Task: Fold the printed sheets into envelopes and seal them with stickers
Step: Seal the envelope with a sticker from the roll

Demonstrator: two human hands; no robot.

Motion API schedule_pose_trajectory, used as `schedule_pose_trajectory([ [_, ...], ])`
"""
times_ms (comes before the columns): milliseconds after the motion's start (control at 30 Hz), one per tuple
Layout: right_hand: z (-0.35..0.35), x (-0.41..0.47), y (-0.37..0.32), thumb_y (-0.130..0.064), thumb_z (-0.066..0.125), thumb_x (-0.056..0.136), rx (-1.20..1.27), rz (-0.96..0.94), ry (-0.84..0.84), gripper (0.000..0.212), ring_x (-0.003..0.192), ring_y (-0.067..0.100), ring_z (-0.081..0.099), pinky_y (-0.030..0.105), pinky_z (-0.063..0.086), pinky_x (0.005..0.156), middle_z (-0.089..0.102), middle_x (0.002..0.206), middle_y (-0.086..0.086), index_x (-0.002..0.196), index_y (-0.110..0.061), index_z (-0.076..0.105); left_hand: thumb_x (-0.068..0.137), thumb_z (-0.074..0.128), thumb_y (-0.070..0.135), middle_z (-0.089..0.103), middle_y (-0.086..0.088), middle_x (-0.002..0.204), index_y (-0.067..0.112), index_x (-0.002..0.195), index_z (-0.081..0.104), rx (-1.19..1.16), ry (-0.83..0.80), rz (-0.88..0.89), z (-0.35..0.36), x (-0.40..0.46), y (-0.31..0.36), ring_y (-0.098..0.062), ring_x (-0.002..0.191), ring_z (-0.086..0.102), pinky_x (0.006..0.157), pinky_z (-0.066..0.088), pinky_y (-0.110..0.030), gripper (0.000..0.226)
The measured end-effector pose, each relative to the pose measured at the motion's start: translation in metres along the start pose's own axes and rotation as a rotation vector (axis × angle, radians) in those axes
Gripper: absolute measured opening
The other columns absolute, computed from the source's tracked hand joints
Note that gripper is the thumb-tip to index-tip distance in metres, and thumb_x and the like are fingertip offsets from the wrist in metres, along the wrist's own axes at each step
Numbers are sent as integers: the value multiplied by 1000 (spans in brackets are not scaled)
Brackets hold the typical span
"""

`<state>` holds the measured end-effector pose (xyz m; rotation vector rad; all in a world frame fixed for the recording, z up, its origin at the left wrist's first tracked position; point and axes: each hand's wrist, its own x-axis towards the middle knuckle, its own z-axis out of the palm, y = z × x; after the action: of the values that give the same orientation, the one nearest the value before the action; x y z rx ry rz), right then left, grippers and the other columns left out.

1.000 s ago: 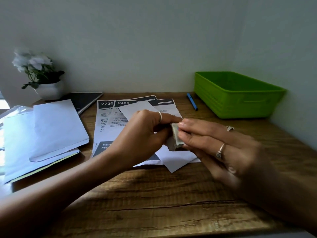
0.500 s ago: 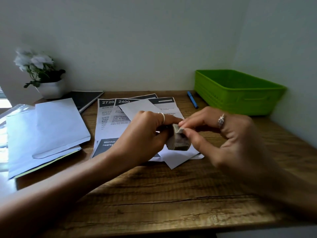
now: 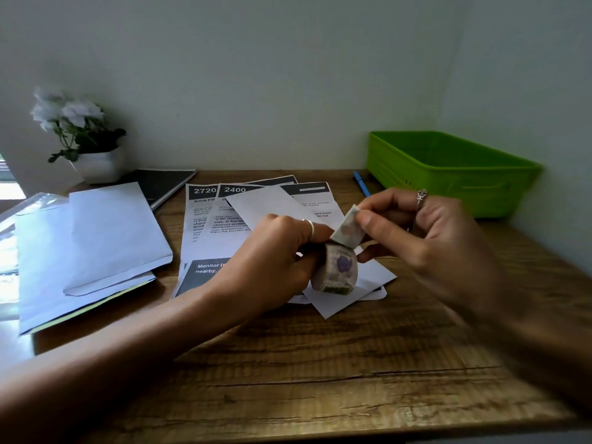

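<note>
My left hand (image 3: 275, 254) grips a patterned sticker roll (image 3: 338, 270) just above the desk. My right hand (image 3: 416, 238) pinches the roll's loose end (image 3: 347, 230) between thumb and forefinger and holds it lifted up and to the right, a short strip peeled away. Under both hands lies a white envelope (image 3: 346, 293) on top of several printed sheets (image 3: 205, 232) with black headers. Part of the envelope is hidden by my hands.
A pile of white envelopes (image 3: 105, 241) lies at the left, beside a plastic sleeve. A white flower pot (image 3: 99, 165) and a dark notebook (image 3: 163, 184) stand behind it. A green basket (image 3: 448, 171) sits at the back right with a blue pen (image 3: 362, 187) next to it.
My right hand has pulled the sticker end up and away from the roll, so a strip now stands free. The left hand keeps hold of the roll in the same place.
</note>
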<state>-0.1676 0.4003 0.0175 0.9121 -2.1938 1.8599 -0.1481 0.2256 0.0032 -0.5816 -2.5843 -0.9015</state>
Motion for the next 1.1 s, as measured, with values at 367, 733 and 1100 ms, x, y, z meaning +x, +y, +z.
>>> schedule_pose_trajectory([
  [367, -1, 7, 6, -16, 62, 72, 272, 219, 53, 12, 61, 14, 68, 20, 54, 53, 72, 68, 4, 81, -10, 65, 83, 61, -3, 60, 20, 95, 24, 109, 69, -32, -31, -3, 3, 1, 2, 18, 92, 48, 70, 41, 4, 39],
  [733, -19, 9, 3, -11, 55, 88, 282, 161, 141, 7, 47, 13, 55, 20, 44, 41, 64, 57, 5, 85, -11, 61, 83, 60, -6, 65, 18, 92, 24, 106, 70, -61, -48, -18, 5, 6, 3, 13, 90, 59, 69, 46, -1, 39],
  [1100, -64, -4, 2, -13, 62, 69, 392, 50, 266, 10, 84, 21, 71, 20, 56, 73, 74, 82, 11, 76, -11, 69, 82, 59, 0, 72, -3, 99, 12, 106, 71, 81, -80, 177, 33, 71, 26, -1, 89, 57, 67, 43, -4, 29],
])
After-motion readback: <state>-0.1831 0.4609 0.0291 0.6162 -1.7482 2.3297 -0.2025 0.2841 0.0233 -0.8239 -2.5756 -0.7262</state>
